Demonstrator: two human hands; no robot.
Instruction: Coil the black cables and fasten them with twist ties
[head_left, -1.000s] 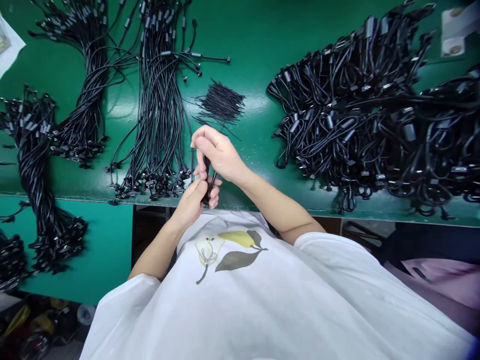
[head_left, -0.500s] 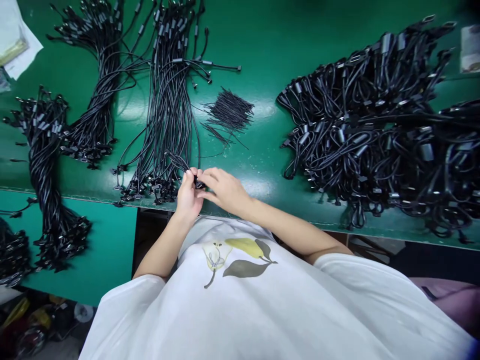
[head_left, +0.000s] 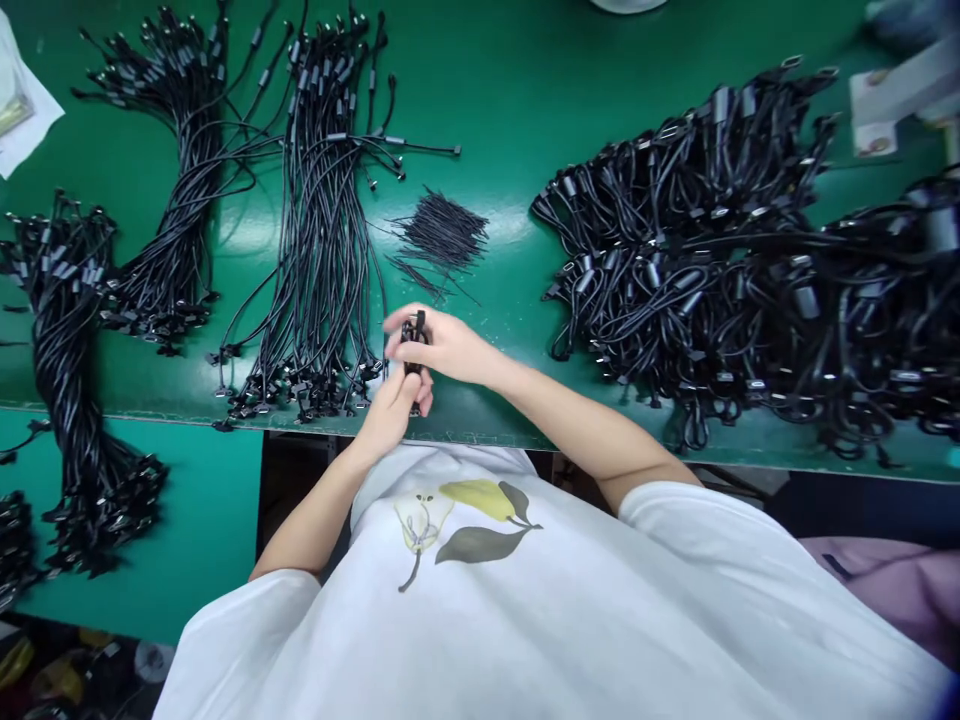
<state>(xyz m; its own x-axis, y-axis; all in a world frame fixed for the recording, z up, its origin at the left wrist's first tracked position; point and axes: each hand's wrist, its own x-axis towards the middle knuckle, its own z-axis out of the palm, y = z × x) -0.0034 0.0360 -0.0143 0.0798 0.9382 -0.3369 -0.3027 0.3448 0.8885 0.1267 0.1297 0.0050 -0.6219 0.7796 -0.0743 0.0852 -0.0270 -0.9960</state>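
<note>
A folded black cable (head_left: 413, 330) is held upright between my two hands, close to the table's front edge. My left hand (head_left: 391, 412) is closed round its lower part. Above it, my right hand (head_left: 442, 345) grips the upper part with thumb and fingers, a little blurred. Fingers hide much of the cable. Left of my hands lies a long bundle of straight black cables (head_left: 322, 220) with connectors at both ends. Just beyond my hands is a small heap of thin black ties (head_left: 444, 232).
A large pile of folded black cables (head_left: 697, 290) covers the right of the green table (head_left: 502, 60). Two more cable bundles, one straight (head_left: 184, 190) and one twisted (head_left: 71, 350), lie at the left. White paper (head_left: 26, 115) is at the far left. A blurred white object (head_left: 904, 95) is at upper right.
The folded cable has turned from pointing away to the left to upright between my hands. My right hand has shifted onto its upper part; my left hand sits lower. The view has shifted slightly.
</note>
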